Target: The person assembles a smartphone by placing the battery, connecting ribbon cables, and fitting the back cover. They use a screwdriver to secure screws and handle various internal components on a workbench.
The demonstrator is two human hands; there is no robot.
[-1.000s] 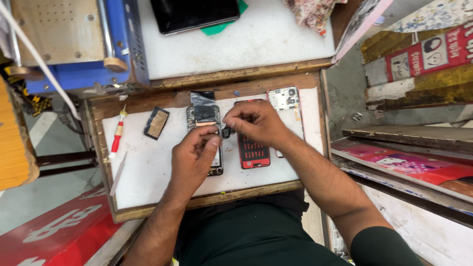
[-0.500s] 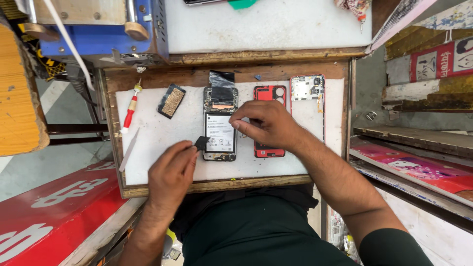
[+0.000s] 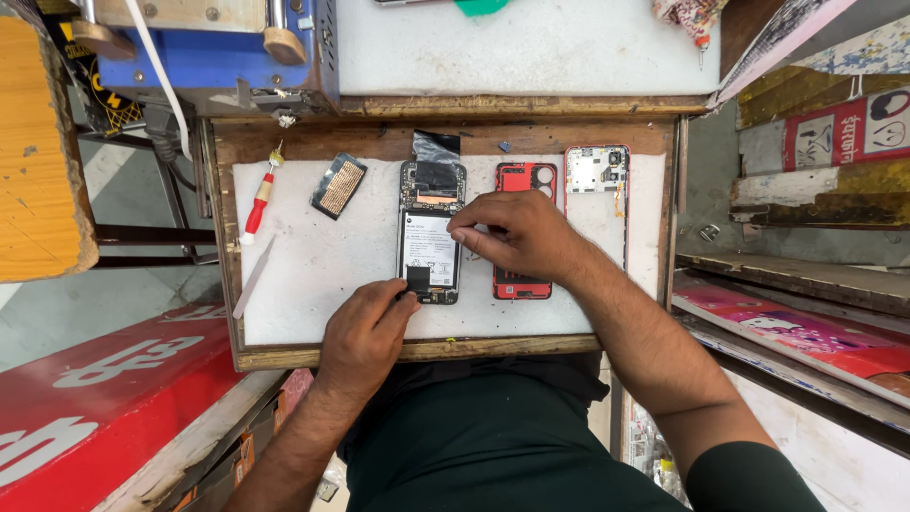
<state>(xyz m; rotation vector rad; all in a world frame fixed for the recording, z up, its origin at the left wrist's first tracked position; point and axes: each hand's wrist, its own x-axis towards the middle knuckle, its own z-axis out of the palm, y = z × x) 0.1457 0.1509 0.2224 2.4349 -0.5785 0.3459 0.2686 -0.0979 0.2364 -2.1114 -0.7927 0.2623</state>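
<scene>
An opened phone (image 3: pixel 431 232) with its back off lies upright on a white work mat (image 3: pixel 313 275), its battery and circuit boards showing. My left hand (image 3: pixel 365 332) pinches a small black part at the phone's lower end. My right hand (image 3: pixel 512 232) rests its fingertips on the phone's right edge, steadying it. A red back cover (image 3: pixel 521 180) lies just right of the phone, partly under my right hand. A white inner frame (image 3: pixel 597 171) lies further right.
A red-handled screwdriver (image 3: pixel 258 199), a thin white pry tool (image 3: pixel 254 277) and a small black-framed mesh part (image 3: pixel 338 185) lie on the mat's left. A piece of black film (image 3: pixel 436 145) sits above the phone. A blue machine (image 3: pixel 209 47) stands at top left.
The view has shifted slightly. My left hand moved up from the mat's front edge to the phone's lower end, carrying the small black part. My right hand stayed on the phone.
</scene>
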